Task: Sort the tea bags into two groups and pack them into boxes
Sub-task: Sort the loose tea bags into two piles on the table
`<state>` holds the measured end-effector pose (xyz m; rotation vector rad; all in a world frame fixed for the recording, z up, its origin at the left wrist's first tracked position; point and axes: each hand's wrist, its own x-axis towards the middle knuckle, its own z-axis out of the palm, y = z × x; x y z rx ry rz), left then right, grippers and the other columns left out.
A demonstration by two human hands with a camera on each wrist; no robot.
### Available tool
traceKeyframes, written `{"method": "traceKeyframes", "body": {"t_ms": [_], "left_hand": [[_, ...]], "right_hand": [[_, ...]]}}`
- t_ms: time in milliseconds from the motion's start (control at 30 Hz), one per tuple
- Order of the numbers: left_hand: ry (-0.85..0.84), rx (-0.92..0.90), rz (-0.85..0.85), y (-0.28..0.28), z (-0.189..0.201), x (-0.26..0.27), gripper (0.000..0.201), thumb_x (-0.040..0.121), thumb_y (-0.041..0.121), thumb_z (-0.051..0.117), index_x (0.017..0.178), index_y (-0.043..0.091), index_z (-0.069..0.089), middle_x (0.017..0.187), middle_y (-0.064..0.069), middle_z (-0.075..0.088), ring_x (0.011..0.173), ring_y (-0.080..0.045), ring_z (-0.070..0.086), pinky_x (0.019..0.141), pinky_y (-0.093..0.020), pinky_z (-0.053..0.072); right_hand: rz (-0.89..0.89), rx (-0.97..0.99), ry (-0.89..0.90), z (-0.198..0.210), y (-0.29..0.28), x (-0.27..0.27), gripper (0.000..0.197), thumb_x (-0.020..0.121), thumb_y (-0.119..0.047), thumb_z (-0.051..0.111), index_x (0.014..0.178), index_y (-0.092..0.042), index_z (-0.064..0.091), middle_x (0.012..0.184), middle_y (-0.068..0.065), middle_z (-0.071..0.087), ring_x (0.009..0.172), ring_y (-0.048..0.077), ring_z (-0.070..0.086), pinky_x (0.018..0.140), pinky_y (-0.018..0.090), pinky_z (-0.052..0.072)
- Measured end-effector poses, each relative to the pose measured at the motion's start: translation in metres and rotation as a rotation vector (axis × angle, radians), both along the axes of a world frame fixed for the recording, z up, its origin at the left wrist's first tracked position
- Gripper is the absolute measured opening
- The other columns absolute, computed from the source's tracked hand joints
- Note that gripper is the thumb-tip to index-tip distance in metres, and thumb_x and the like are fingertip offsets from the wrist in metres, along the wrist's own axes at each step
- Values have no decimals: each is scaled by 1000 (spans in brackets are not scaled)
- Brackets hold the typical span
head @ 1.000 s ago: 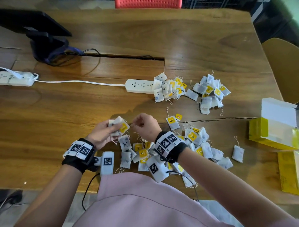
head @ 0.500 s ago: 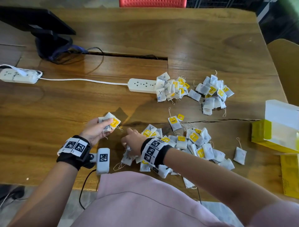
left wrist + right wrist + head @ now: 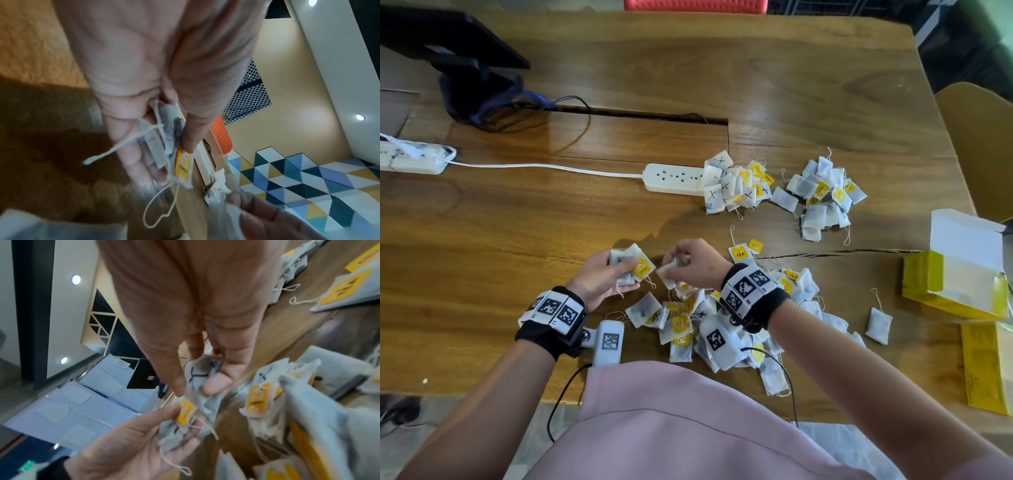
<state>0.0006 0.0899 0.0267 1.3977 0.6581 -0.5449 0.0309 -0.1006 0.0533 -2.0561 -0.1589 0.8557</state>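
Note:
My left hand (image 3: 609,274) holds a small stack of tea bags (image 3: 631,265) with a yellow tag on top, thumb pressed over them (image 3: 164,138). Just to its right, my right hand (image 3: 685,265) pinches one white tea bag (image 3: 669,272) marked with a black X (image 3: 202,374), close to the stack. Below both hands lies the loose unsorted pile of tea bags (image 3: 688,318). Farther back sit two sorted heaps: the X-marked heap (image 3: 732,185) and the other heap (image 3: 822,195). An open yellow box (image 3: 955,274) stands at the right.
A white power strip (image 3: 674,176) lies beside the X-marked heap, its cord running left to a second strip (image 3: 410,159). A flat yellow box (image 3: 986,366) lies at the right edge. A black monitor stand (image 3: 469,75) is far left. One stray tea bag (image 3: 878,323) lies alone.
My right hand went down into the loose pile, picked up one tea bag and rose back beside the left hand. The left hand kept its stack and shifted slightly.

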Motion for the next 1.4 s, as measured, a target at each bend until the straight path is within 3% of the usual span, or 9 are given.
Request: {"method": "traceKeyframes", "body": {"t_ms": [100, 167, 267, 367, 467, 667, 833, 1133, 1400], "left_hand": [[-10, -121, -41, -7, 6, 0, 41, 90, 26, 65, 119, -1, 55, 120, -24, 62, 101, -32, 65, 77, -37, 60], [-18, -226, -52, -9, 10, -2, 77, 69, 50, 79, 123, 0, 56, 117, -20, 66, 102, -31, 66, 75, -36, 59], [-45, -206, -42, -9, 10, -2, 101, 42, 46, 94, 124, 2, 54, 112, -16, 69, 95, -25, 70, 71, -32, 58], [-48, -148, -48, -6, 6, -4, 67, 69, 22, 78, 127, 1, 52, 107, -14, 69, 84, -20, 71, 68, -29, 59], [-31, -98, -30, 5, 2, -5, 39, 86, 7, 64, 123, 0, 53, 104, -15, 68, 76, -17, 70, 68, -27, 60], [-42, -1, 119, 24, 3, -2, 12, 89, 8, 62, 101, 10, 63, 84, -5, 73, 65, -8, 70, 54, -17, 55], [-61, 15, 131, 24, 5, -1, 10, 89, 10, 64, 99, 11, 64, 76, -1, 75, 66, -9, 71, 54, -17, 55], [-74, 44, 91, 19, 2, -1, 15, 88, 13, 65, 102, 8, 64, 78, -2, 73, 62, -6, 68, 49, -16, 51], [-50, -45, 31, 7, 9, -3, 11, 91, 7, 58, 102, 8, 59, 96, -12, 68, 80, -19, 66, 67, -29, 58]], "right_hand": [[-59, 94, 1, 7, 6, 0, 21, 85, 0, 60, 104, -8, 63, 82, 4, 65, 69, 15, 66, 72, 29, 58], [-71, 54, -101, 7, 11, 2, 38, 80, -5, 69, 116, -12, 58, 89, 7, 67, 79, 20, 67, 78, 34, 58], [-161, 7, -240, 4, 15, 1, 42, 70, -14, 82, 106, -14, 60, 84, 2, 69, 76, 14, 65, 73, 26, 55], [-180, 21, -226, 3, 15, -2, 30, 67, -11, 83, 90, -14, 64, 80, -3, 67, 75, 10, 65, 64, 16, 51], [-133, -21, -197, -3, 15, -6, 26, 73, -9, 76, 94, -12, 62, 91, 1, 69, 81, 12, 64, 75, 22, 54], [541, -267, -255, -13, 29, -28, 24, 89, -13, 57, 112, -14, 65, 115, 4, 64, 106, 22, 60, 90, 37, 51], [707, -451, -395, -30, 49, -46, 39, 88, -29, 64, 125, -20, 57, 121, 6, 50, 116, 26, 48, 90, 42, 47], [551, -338, -358, -30, 39, -39, 14, 87, -18, 63, 100, -14, 67, 113, 9, 54, 108, 26, 48, 88, 38, 46], [-192, 114, -106, -14, 2, -20, 23, 76, -13, 76, 74, -25, 57, 85, 5, 68, 83, 26, 66, 76, 37, 57]]}}
